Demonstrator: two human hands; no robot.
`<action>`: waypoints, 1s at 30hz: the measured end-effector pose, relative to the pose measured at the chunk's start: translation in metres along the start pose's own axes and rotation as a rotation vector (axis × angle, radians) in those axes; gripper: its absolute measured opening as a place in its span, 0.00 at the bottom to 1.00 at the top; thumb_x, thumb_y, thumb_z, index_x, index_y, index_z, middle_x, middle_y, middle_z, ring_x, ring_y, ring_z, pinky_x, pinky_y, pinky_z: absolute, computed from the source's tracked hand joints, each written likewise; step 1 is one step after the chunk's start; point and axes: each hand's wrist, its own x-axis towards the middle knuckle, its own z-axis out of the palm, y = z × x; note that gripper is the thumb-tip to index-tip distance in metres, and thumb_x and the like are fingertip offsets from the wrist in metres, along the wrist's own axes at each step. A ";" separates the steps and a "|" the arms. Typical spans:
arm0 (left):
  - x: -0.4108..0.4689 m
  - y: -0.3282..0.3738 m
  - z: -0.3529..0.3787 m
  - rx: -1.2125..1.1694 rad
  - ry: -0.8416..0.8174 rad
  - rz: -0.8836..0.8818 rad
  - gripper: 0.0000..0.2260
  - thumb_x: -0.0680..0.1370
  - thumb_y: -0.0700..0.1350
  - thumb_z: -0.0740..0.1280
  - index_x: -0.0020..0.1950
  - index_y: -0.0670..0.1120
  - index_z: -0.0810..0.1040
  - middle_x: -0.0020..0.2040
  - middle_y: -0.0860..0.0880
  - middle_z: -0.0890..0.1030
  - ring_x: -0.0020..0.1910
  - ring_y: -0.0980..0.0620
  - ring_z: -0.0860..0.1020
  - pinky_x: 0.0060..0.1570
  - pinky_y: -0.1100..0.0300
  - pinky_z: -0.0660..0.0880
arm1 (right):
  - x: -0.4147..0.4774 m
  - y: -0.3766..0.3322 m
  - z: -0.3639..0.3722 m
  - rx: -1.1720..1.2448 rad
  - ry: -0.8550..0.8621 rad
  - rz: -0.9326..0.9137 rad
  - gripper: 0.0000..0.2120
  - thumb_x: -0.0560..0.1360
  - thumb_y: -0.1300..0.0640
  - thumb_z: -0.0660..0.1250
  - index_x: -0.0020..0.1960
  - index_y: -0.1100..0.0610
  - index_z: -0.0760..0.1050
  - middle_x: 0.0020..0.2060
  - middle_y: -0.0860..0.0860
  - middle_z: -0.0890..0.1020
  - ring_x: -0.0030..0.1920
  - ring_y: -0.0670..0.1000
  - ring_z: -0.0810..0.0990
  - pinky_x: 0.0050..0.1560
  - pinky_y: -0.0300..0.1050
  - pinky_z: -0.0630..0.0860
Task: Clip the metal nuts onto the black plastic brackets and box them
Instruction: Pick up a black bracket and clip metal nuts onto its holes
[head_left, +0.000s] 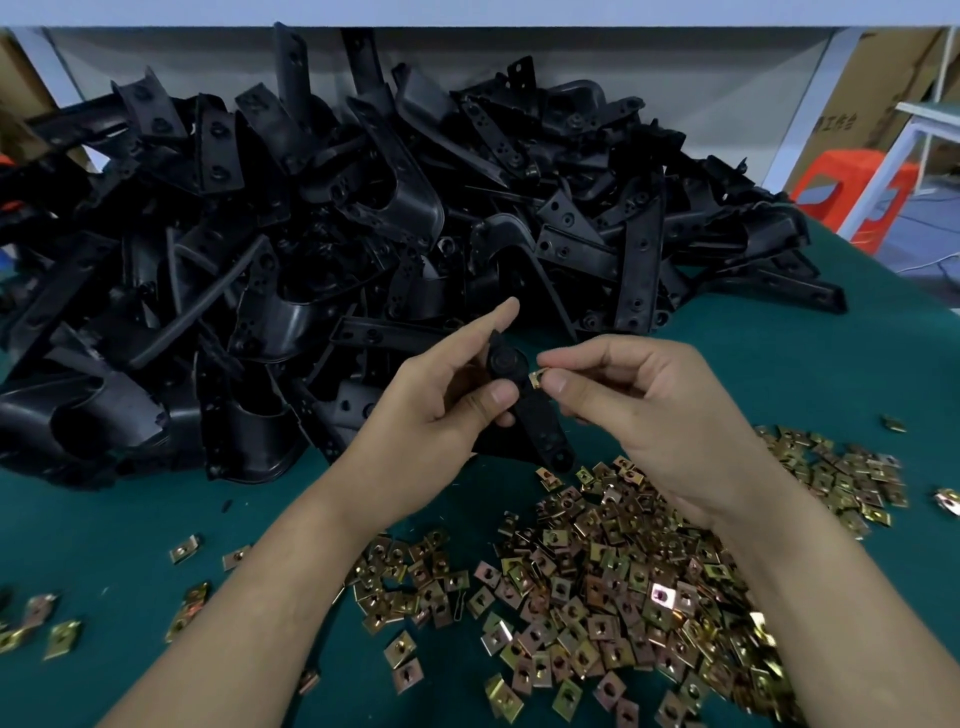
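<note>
Centre of the frame, and both hands are up off the table and close together. The left hand (441, 400) grips a black bracket (524, 410), thumb pressed across its front and the forefinger stretched straight up along its back edge; the bracket's lower end pokes out below the hand, tilting down toward the lower right. Right beside it, the right hand (639, 410) pinches a single metal nut (536, 378) between thumb and forefinger, the other fingers curled in. That nut sits right at the bracket's right edge, touching or very nearly so; whether it is seated I cannot tell.

Below the right wrist, across the lower right of the frame, spreads the loose pile of nuts (613, 587) on the green table (119, 519), brass-coloured squares scattered thick. A few stray nuts (47, 623) lie well apart at lower left.

Across the upper half, behind the hands, rises the big heap of brackets (322, 208), black parts tangled every which way. At the far upper right, an orange stool (831, 182) stands beside a cardboard box (878, 88).
</note>
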 end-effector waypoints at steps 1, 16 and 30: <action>0.000 0.000 0.000 0.006 -0.003 0.007 0.26 0.83 0.36 0.64 0.79 0.53 0.65 0.57 0.41 0.81 0.46 0.59 0.79 0.52 0.66 0.76 | -0.001 0.000 -0.001 -0.009 -0.011 0.006 0.07 0.74 0.57 0.75 0.50 0.47 0.86 0.43 0.48 0.88 0.45 0.44 0.85 0.48 0.35 0.78; 0.005 -0.005 0.007 -0.252 0.181 0.109 0.12 0.77 0.33 0.70 0.58 0.44 0.83 0.45 0.48 0.83 0.44 0.56 0.81 0.45 0.63 0.79 | -0.002 -0.003 0.006 0.256 0.020 0.116 0.14 0.65 0.51 0.76 0.51 0.49 0.87 0.40 0.47 0.86 0.41 0.43 0.81 0.49 0.38 0.79; 0.001 -0.007 0.022 -0.246 0.380 0.152 0.13 0.77 0.34 0.72 0.53 0.51 0.86 0.46 0.51 0.87 0.47 0.53 0.84 0.46 0.62 0.80 | -0.006 -0.002 0.024 0.248 0.108 0.115 0.09 0.73 0.57 0.75 0.52 0.49 0.87 0.46 0.47 0.88 0.48 0.42 0.84 0.53 0.39 0.77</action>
